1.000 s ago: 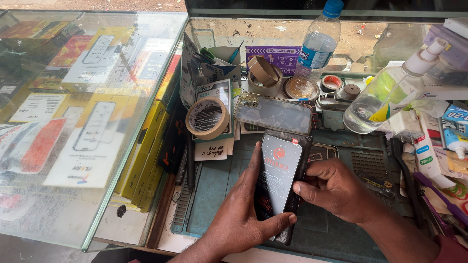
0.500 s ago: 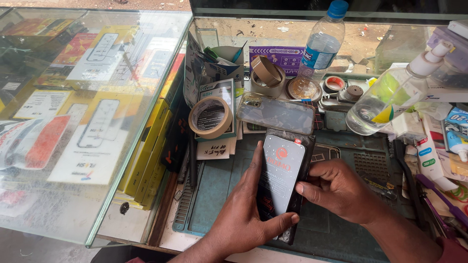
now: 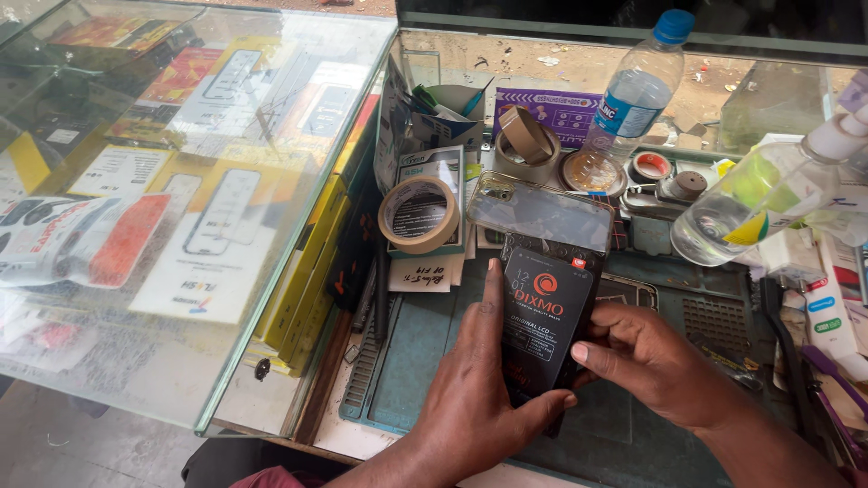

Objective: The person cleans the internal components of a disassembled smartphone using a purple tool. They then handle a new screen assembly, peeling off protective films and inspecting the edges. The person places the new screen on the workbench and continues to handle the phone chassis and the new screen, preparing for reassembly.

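Observation:
A black smartphone point(image 3: 542, 316) with a protective film printed in red and white rests upright on the green work mat point(image 3: 411, 361). My left hand point(image 3: 470, 389) grips its left edge and lower end, thumb across the bottom. My right hand point(image 3: 655, 361) holds its right edge, thumb pressed on the side. A clear phone case point(image 3: 542, 212) lies just beyond the phone's top.
A masking tape roll point(image 3: 419, 215) and a second roll point(image 3: 524, 136) sit behind the mat. A water bottle point(image 3: 628, 104) and a tilted spray bottle point(image 3: 759, 203) stand at right. A glass display counter point(image 3: 181, 181) with boxed goods fills the left. Tools and tubes point(image 3: 827, 316) line the right edge.
Both hands keep the same hold on the phone. The view has shifted slightly; the phone sits a little lower and steadier in frame.

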